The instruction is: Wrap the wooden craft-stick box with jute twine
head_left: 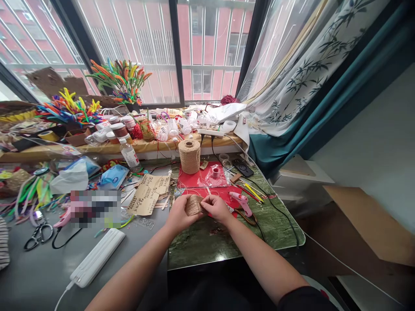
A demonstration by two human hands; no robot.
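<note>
My left hand [179, 212] is closed around a small piece wrapped in rows of jute twine [193, 205]. My right hand [216, 207] has its thumb and fingertips pinched at the right edge of that wrapped piece; whether a loose strand is between them is too small to tell. A red mat [201, 192] lies under and behind the hands. Behind it stands a large spool of jute twine [189, 156]. A pink glue gun [241, 203] rests just right of my right hand, near brown-handled scissors [248, 217].
Sandpaper sheets [145, 195] and craft sticks lie left of the hands. Farther left are a white power strip [97, 258] and black-handled scissors [39, 236]. Pencils [253, 192], cables and a phone [242, 167] are at right. Bottles [129, 153] and pipe cleaners crowd the sill.
</note>
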